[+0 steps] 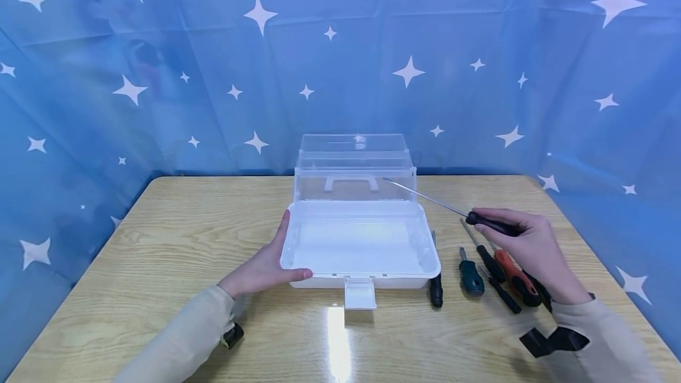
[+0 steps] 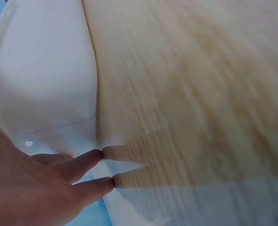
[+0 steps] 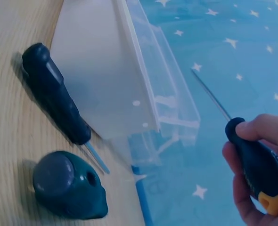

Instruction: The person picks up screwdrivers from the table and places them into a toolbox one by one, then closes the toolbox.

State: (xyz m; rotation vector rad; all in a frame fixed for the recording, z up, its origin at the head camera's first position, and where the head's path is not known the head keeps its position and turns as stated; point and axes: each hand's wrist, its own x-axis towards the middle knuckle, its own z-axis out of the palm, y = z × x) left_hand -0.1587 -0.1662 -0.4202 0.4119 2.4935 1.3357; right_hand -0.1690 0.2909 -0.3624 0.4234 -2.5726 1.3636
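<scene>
A white box (image 1: pixel 362 244) stands with its clear lid (image 1: pixel 353 158) raised at the back; nothing lies inside. My left hand (image 1: pixel 268 262) rests against its left front corner, thumb on the front rim and forefinger along the left edge. Other fingers of that hand (image 2: pixel 49 188) stretch straight, their tips touching the table in the left wrist view. Right of the box, my right hand (image 1: pixel 534 247) grips the dark handle of a long screwdriver (image 1: pixel 438 203), held above the table with its tip before the lid. The right wrist view shows a yellow patch on this screwdriver (image 3: pixel 257 160).
A black-handled screwdriver (image 1: pixel 436 291) lies close against the box's right side. Farther right lie a stubby green screwdriver (image 1: pixel 471 278), a red and black one (image 1: pixel 516 276) and several dark-handled ones (image 1: pixel 492 263). A blue curtain with white stars (image 1: pixel 330 64) hangs behind the wooden table (image 1: pixel 213 211).
</scene>
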